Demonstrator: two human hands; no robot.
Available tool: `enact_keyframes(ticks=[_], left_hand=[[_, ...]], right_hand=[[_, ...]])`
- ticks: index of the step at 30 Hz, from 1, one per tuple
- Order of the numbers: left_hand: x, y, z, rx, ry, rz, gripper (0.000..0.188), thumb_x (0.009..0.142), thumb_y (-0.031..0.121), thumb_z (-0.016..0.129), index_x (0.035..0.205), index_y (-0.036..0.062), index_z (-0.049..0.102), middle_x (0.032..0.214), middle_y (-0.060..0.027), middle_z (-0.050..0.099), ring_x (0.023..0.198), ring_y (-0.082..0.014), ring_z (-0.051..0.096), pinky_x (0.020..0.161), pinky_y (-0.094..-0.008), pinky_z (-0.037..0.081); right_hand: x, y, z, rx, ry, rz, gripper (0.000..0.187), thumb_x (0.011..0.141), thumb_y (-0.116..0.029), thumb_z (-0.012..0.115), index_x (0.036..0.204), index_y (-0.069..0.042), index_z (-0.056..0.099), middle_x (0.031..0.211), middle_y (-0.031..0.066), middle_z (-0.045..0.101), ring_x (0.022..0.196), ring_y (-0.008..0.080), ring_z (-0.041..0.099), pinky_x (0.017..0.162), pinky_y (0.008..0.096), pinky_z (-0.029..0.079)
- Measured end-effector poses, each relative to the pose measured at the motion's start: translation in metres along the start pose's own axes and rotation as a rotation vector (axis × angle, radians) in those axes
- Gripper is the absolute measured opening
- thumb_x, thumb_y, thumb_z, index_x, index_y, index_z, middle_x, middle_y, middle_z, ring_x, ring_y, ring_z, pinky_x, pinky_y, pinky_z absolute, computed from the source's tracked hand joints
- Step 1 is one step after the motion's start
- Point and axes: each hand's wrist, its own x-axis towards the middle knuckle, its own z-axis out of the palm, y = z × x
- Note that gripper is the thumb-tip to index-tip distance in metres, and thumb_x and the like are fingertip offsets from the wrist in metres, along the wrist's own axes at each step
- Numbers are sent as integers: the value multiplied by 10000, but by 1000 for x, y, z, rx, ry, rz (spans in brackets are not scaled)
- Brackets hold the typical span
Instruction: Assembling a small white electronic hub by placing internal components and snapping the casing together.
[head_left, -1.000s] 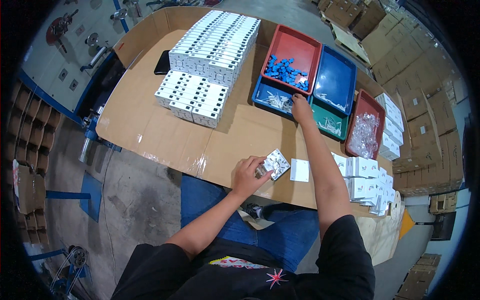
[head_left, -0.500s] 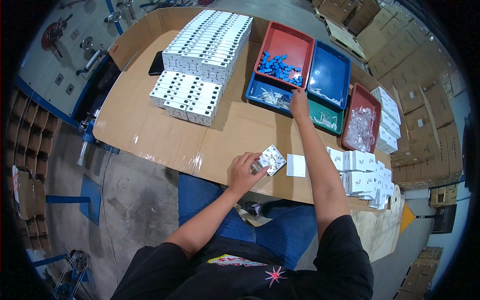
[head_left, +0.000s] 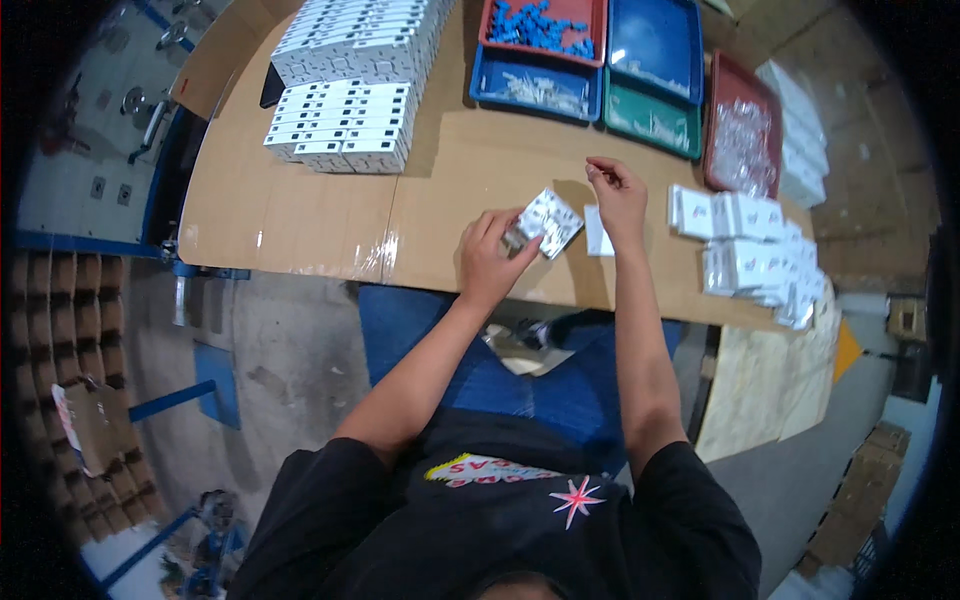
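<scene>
My left hand (head_left: 490, 257) grips a small square white box with a grey-patterned face (head_left: 550, 222) by its left edge, tilted above the cardboard. My right hand (head_left: 617, 195) is in the air to the right of it, thumb and fingertips pinched together. Whatever those fingertips hold, if anything, is too small to make out. Beneath and beside my right wrist lies a flat white square plate (head_left: 597, 238), partly covered by that hand. Beyond my hands, a blue tray (head_left: 480, 92) holds small white pieces (head_left: 540, 92), and a green tray (head_left: 690, 148) holds more thin white pieces.
Tall stacks of white boxes (head_left: 350, 60) stand at the far left. A red tray (head_left: 598, 20) with blue parts (head_left: 530, 30), a blue tray (head_left: 655, 45) and a red tray of clear pieces (head_left: 742, 150) line the far right. Small white packets (head_left: 745, 255) pile up at the right.
My right hand has come back from the blue tray of small white pieces to beside the box in my left hand. The view has tilted down toward me.
</scene>
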Motion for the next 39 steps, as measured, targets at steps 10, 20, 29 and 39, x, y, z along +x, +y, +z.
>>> enact_keyframes(ticks=[10,20,29,39], left_hand=[[-3,-5,9,-54,17,53,459,765,192,861,1190,87,721,1062,-82,673,985,-258,658,865,-383,506],[-6,-11,5,-48,-46,95,481,770,48,818,1235,41,695,1123,-125,655,1057,-259,647,929,-361,531],[-6,-10,7,-93,-35,73,474,782,38,813,1239,25,689,1111,-124,652,1048,-250,649,922,-348,532],[-5,-6,6,-102,-22,48,453,783,120,843,1206,43,702,1088,-118,660,1018,-269,652,889,-371,534]], right_hand=[[-79,-19,11,218,-215,110,145,922,-78,754,1037,7,731,937,50,743,842,108,677,727,264,530],[-94,-30,17,-29,-272,-33,125,919,-99,751,1005,-9,735,1004,66,690,841,133,668,705,262,547],[-93,-24,17,-6,-269,-16,127,945,-118,724,998,-3,732,1048,68,678,884,148,666,707,277,555],[-85,-20,13,0,-208,-56,147,917,-130,733,981,3,736,1002,116,700,816,231,697,709,327,556]])
